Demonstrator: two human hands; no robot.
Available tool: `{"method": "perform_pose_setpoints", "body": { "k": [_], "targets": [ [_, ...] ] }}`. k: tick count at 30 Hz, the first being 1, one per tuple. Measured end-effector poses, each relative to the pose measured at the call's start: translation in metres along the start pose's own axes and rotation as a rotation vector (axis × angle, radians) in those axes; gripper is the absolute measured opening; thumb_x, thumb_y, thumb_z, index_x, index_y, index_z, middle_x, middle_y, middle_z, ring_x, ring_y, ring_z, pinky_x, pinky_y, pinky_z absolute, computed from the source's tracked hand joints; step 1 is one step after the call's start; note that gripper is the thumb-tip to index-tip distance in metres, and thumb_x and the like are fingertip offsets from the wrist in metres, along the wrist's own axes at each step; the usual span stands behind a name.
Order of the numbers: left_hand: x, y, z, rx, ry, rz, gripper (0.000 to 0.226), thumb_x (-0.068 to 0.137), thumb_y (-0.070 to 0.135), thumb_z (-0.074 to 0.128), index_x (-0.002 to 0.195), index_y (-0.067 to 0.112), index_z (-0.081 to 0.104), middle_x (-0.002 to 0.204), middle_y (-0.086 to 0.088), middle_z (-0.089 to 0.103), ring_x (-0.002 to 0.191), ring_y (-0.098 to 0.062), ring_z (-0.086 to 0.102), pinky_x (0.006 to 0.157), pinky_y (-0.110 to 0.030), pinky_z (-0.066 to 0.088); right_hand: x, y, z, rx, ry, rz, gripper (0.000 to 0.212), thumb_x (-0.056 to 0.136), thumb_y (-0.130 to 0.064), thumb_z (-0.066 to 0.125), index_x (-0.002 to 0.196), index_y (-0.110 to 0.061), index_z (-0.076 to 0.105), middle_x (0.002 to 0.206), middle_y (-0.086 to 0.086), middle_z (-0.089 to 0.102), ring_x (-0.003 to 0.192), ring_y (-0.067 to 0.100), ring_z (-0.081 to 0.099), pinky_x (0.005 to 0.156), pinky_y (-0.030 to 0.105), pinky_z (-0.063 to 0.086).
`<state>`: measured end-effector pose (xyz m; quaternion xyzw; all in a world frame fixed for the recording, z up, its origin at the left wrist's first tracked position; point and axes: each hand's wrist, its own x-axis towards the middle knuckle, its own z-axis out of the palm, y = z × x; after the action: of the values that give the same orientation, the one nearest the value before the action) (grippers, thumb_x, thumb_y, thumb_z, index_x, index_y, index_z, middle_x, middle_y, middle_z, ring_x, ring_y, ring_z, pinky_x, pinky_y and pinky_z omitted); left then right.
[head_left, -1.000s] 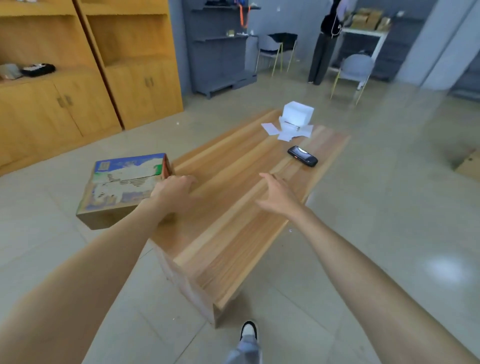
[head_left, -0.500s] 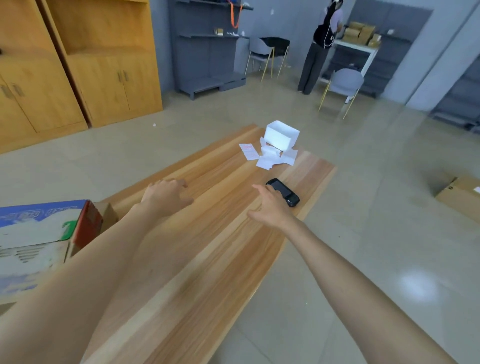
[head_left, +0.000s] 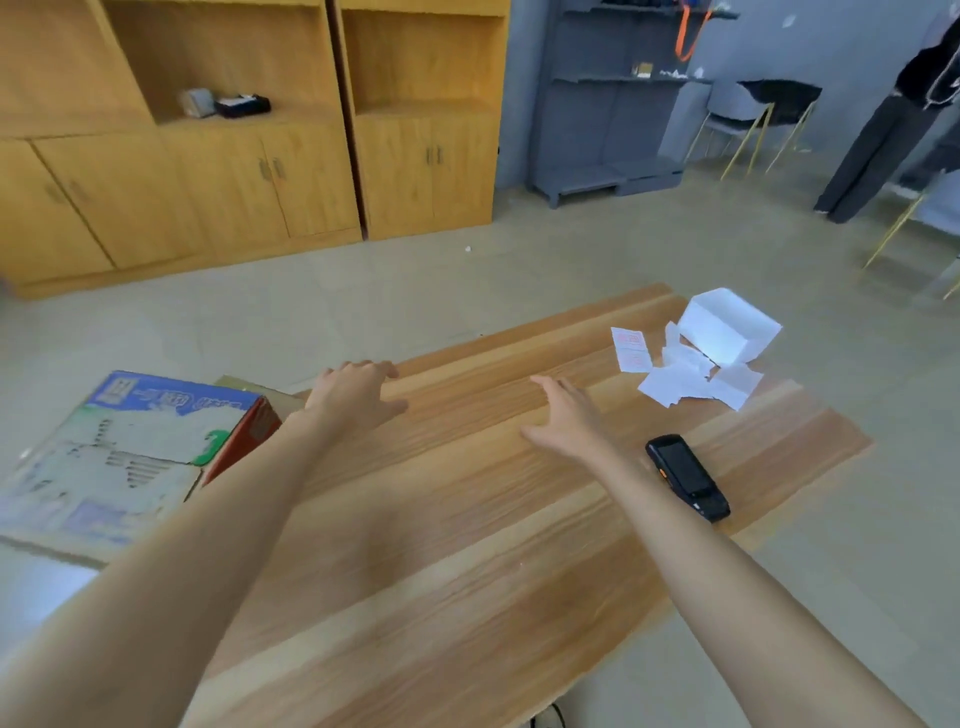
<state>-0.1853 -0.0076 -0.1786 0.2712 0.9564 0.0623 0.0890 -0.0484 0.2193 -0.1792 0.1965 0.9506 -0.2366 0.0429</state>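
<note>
Both bare arms stretch forward; the left hand (head_left: 358, 392) and the right hand (head_left: 569, 421) are spread, fingers relaxed, holding nothing.

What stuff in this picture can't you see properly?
All in the head view:
Cardboard box: print blurred; the picture's left edge cuts it off.
Paper slips: red print too small to read.
Standing person: cut off by the top right corner.
Things on the cabinet shelf: too blurred to name.
Left hand and right hand: the palms hide whether they touch the wooden table.
</note>
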Motion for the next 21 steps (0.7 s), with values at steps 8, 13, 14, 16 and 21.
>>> {"method": "perform_pose_setpoints", "body": {
  "k": [8,13,14,16,21],
  "targets": [
    [-0.031,-0.002,-0.007,-0.03,0.088,-0.373,0.049,0.091,0.044,0.054,0.134,0.023,0.047,0.128,-0.002,0.059,0.121,-0.025,0.05,0.101,-0.038,0.034,0.073,-0.013,0.0,0.023,-0.162,-0.323,0.07,0.084,-0.029,0.063,0.146,-0.019,0.031,0.147,0.004,0.036,0.135,0.027,0.033,0.107,0.039,0.034],
    [-0.06,-0.001,-0.006,-0.046,0.13,-0.543,0.046,0.089,0.045,0.054,0.129,0.022,0.052,0.119,-0.003,0.062,0.112,-0.027,0.053,0.094,-0.037,0.035,0.097,-0.03,0.004,0.0,-0.223,-0.444,0.073,0.081,-0.029,0.066,0.146,-0.018,0.033,0.144,0.006,0.04,0.132,0.029,0.037,0.105,0.038,0.037],
    [-0.066,-0.003,-0.005,-0.043,0.142,-0.57,0.045,0.088,0.045,0.055,0.126,0.022,0.054,0.114,-0.003,0.062,0.108,-0.027,0.054,0.09,-0.036,0.034,0.099,-0.035,0.006,0.004,-0.235,-0.464,0.073,0.081,-0.03,0.067,0.145,-0.018,0.034,0.144,0.006,0.04,0.132,0.029,0.037,0.104,0.038,0.038],
    [-0.077,-0.008,-0.005,-0.052,0.168,-0.621,0.042,0.087,0.043,0.055,0.122,0.02,0.055,0.107,-0.004,0.062,0.1,-0.026,0.054,0.082,-0.034,0.033,0.103,-0.047,0.012,0.006,-0.261,-0.504,0.073,0.08,-0.03,0.067,0.145,-0.017,0.034,0.146,0.006,0.04,0.133,0.028,0.037,0.105,0.038,0.037],
    [-0.105,-0.029,-0.003,-0.082,0.213,-0.765,0.049,0.088,0.045,0.055,0.13,0.022,0.051,0.117,-0.006,0.06,0.108,-0.027,0.054,0.09,-0.037,0.037,0.103,-0.084,0.031,0.026,-0.316,-0.576,0.073,0.08,-0.029,0.067,0.145,-0.016,0.034,0.147,0.007,0.038,0.134,0.028,0.037,0.107,0.039,0.036]
  ]
}}
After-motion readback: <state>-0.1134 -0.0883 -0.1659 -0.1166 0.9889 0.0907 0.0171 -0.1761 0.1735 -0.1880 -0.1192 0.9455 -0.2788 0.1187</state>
